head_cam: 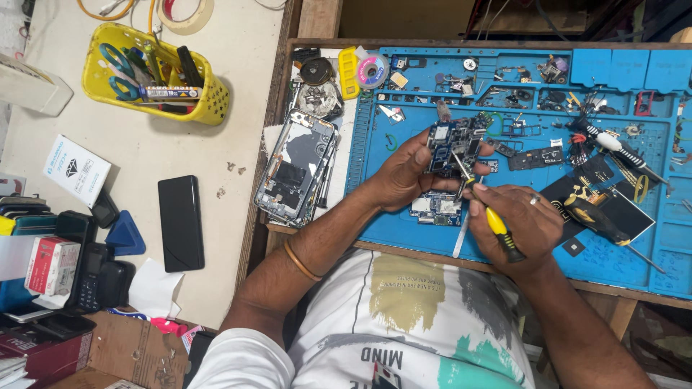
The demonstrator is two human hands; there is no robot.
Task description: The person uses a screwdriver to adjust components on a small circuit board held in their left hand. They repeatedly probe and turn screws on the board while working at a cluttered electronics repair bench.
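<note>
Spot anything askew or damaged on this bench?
The yellow perforated plastic basket lies tipped on its side, scissors and tools jutting out. The opened phone chassis overhangs the blue silicone work mat's edge. Nothing looks spilled.

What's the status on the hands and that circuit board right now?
Left hand holds the blue circuit board up over the blue mat. Right hand grips a yellow-handled screwdriver, tip on the board. Nothing in the way.

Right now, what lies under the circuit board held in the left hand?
On the blue mat, a second board lies below the circuit board; the left hand covers its upper part.
</note>
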